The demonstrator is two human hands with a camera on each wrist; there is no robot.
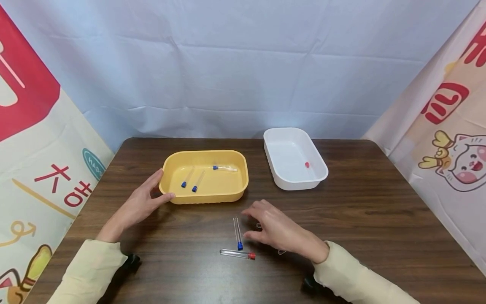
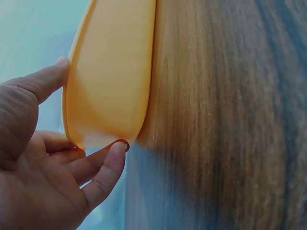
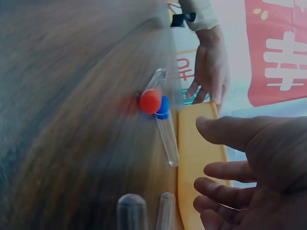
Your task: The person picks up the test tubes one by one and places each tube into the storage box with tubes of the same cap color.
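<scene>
Dark wood grain covers the tabletop (image 1: 182, 266), where the left hand (image 1: 140, 202) grips one end of a shallow yellow plastic tray (image 1: 206, 198). The right hand (image 1: 276, 226) hangs empty, fingers apart, beside a slim clear tube with a blue cap (image 1: 238, 238), which lies near a clear tube with a red cap (image 1: 237, 253). Both tubes look light, stiff and slippery (perhaps fragile, if glass); a gentle mid-barrel pinch seems best.

The teal oval (image 1: 93, 164) on the left cloth (image 1: 49, 139) reads "HAPP". Red Korean-style characters (image 1: 56, 172), not clearly legible, mark this and the right cloth (image 1: 455, 211).
</scene>
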